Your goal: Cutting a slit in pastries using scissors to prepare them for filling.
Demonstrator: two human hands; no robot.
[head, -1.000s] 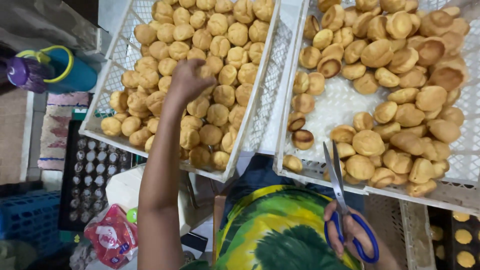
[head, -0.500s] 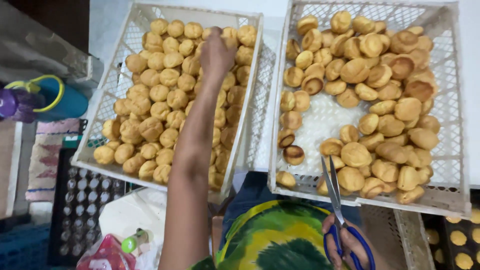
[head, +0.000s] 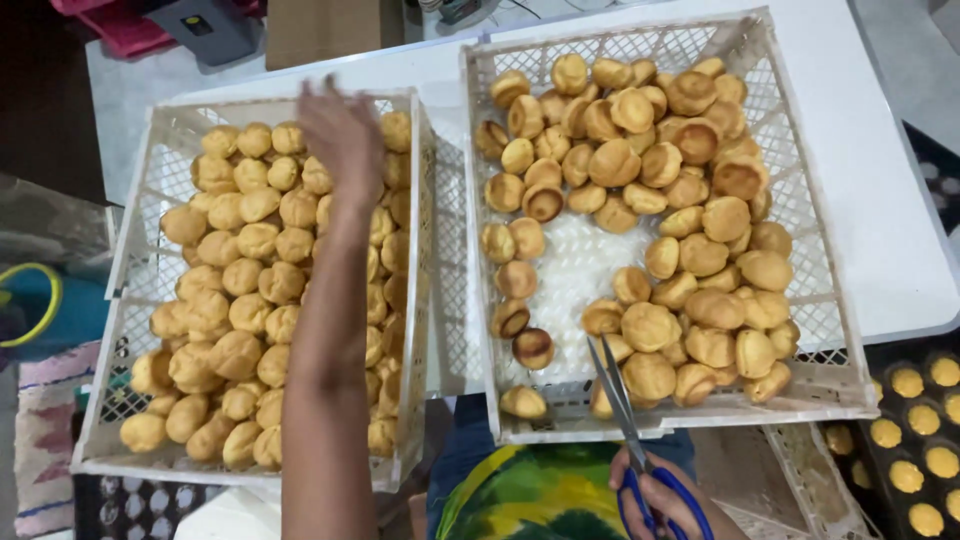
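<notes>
**Left hand over the far end of the full crate, scissors waiting on the right**

The left hand (head: 340, 135) is stretched out above the far end of the left crate (head: 140, 225), fingers loose and spread, nothing gripped that the view shows; the palm faces down, so whether a bun sits just under it cannot be told. Beneath it lie the small golden buns (head: 240, 280), packed tight and heaped from wall to wall. The forearm runs straight back over the middle of that pile.

Down at the near edge, the right hand (head: 660, 500) is closed through the blue handles of the scissors (head: 620, 400), blades nearly together and pointing up over the near rim of the right crate (head: 800, 300). That crate holds darker baked puffs (head: 690, 200), stacked along the far and right sides, with a bare patch of white mesh in the middle.

Both crates rest side by side on the white table (head: 900, 200), walls almost touching. At the lower right, a dark tray of yellow-filled cups (head: 925, 420) peeks in.

My read on doing this well: keep the reaching hand light so the soft pile is not crushed, and hold the scissor tips low and away from the crossing arm.
</notes>
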